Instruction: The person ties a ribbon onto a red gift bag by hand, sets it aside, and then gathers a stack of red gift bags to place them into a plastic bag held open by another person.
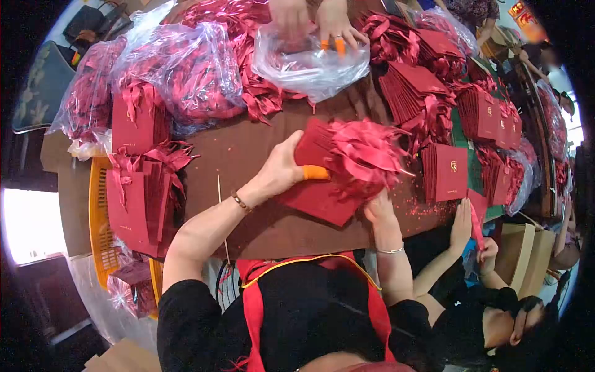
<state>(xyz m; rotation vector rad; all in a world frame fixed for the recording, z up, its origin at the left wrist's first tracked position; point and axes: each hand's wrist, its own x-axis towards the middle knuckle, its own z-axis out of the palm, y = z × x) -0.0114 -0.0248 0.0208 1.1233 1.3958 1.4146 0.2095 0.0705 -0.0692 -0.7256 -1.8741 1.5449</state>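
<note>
A stack of red paper gift bags [319, 201] with a bunch of pink-red ribbon handles is held above the brown tablecloth in front of me. My left hand [288, 164], an orange finger cot on its thumb, grips the stack's left side. At the lower right, my right hand [378, 208] holds the same stack; ribbons cover part of its fingers. To the right stands another stack of red bags [445, 172] with a gold emblem. More red bags [133, 208] stand upright at the table's left edge.
Across the table, another person's hands [334, 28] are at a clear plastic bag [313, 68]. Plastic-wrapped bundles [180, 74] lie at the far left. A co-worker's hands [462, 226] hold a ribbon at the right. A yellow basket [99, 217] is by the left edge.
</note>
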